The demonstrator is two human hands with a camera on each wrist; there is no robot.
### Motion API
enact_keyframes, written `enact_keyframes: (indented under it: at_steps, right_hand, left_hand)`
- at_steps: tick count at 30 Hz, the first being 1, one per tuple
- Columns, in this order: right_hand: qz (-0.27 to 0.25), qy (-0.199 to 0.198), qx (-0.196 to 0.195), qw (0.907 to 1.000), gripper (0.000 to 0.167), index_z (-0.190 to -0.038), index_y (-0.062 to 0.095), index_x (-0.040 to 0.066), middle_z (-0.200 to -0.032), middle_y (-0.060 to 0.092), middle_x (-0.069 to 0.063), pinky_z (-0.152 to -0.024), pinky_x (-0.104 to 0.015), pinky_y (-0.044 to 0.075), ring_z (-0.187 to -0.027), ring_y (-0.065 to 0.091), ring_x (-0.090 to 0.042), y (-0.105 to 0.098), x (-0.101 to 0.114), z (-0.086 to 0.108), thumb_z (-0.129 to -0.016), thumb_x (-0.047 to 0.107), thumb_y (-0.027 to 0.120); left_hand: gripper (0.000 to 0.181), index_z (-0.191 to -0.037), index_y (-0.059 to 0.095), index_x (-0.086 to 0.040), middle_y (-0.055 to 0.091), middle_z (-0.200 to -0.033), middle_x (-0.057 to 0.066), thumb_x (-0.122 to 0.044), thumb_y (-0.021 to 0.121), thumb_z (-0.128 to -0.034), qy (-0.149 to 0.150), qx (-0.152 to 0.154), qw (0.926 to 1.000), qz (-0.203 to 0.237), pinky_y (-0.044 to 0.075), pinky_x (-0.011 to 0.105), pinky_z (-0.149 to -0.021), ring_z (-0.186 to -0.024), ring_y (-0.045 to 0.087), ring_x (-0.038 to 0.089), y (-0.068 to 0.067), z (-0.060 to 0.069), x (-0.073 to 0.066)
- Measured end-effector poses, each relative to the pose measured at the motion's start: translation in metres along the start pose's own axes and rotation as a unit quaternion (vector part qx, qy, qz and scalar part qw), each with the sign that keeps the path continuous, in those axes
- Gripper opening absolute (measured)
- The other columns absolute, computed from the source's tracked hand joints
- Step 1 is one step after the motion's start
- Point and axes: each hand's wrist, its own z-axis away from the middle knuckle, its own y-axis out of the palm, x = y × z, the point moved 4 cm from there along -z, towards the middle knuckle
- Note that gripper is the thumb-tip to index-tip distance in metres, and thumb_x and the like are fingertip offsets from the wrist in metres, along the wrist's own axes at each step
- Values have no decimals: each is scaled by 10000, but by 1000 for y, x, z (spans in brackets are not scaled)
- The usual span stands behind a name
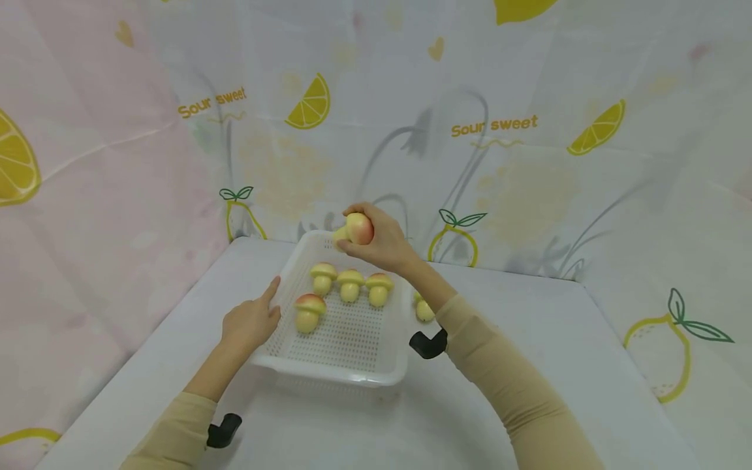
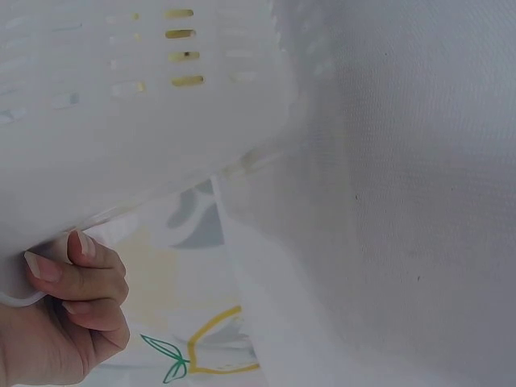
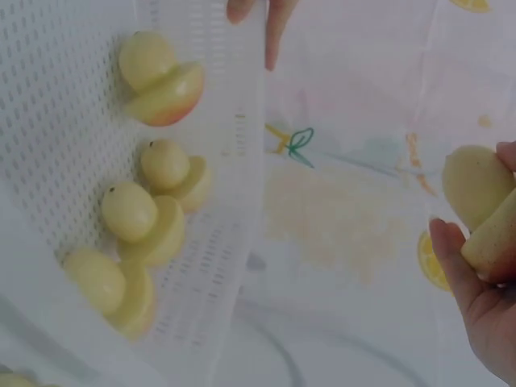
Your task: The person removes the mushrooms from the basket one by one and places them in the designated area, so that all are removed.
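1. Got 1 pale yellow mushroom-shaped piece [image 1: 356, 228] grasped in the right hand [image 1: 384, 241], up near the far rim of the white basket [image 1: 346, 336]. Held round the rosy cap, probably for being the fattest, easiest part to grab, with the stem pointing off to the left.
2. Can't tell if right over the basket or just past the far edge, tbh. Definitely clear of the other pieces, though.
3. Left hand [image 1: 249, 323] gripping the left rim, fingers curled at the edge in the left wrist view, index finger stretched out along the side. Guessing at a steadying hold, maybe to stop any sliding.
4. Inside the basket: 3 pieces [image 1: 350, 285] in a close row, plus 1 separate piece [image 1: 308, 314] nearer the left hand. All with stems toward the near side, likely a neat way of saving floor space.
5. Lying outside: 1 last piece [image 1: 424, 311] on the white table [image 1: 529, 307], just beside the basket's right wall, partly hidden by the right wrist [image 1: 431, 284]. Handy spot for a right-hand reach, I'd guess.
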Motion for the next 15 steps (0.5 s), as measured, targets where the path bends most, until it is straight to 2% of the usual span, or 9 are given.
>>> enact_keyframes:
  at_steps: [7,15]
  right_hand:
    - [142,146,-53,9998,478,-1210,558,74,-1172,597,-90,-704,-286,491,-826,575,-168,-20,-14,11,-799,192,773]
    - [197,295,-43,9994,477,-1198,557,56,-1119,591,-82,-694,-315,485,-827,559,-196,-43,-24,24,-789,163,778]
  left_hand:
    - [587,-1504,297,-70,408,-519,58,-202,469,-958,-65,70,10000,21,354,336,-428,-469,398,205,1,1,0]
    - [591,-1506,294,-80,453,-548,89,-208,470,-957,-71,126,9999,0,394,378,-453,-507,453,245,0,-1,0]
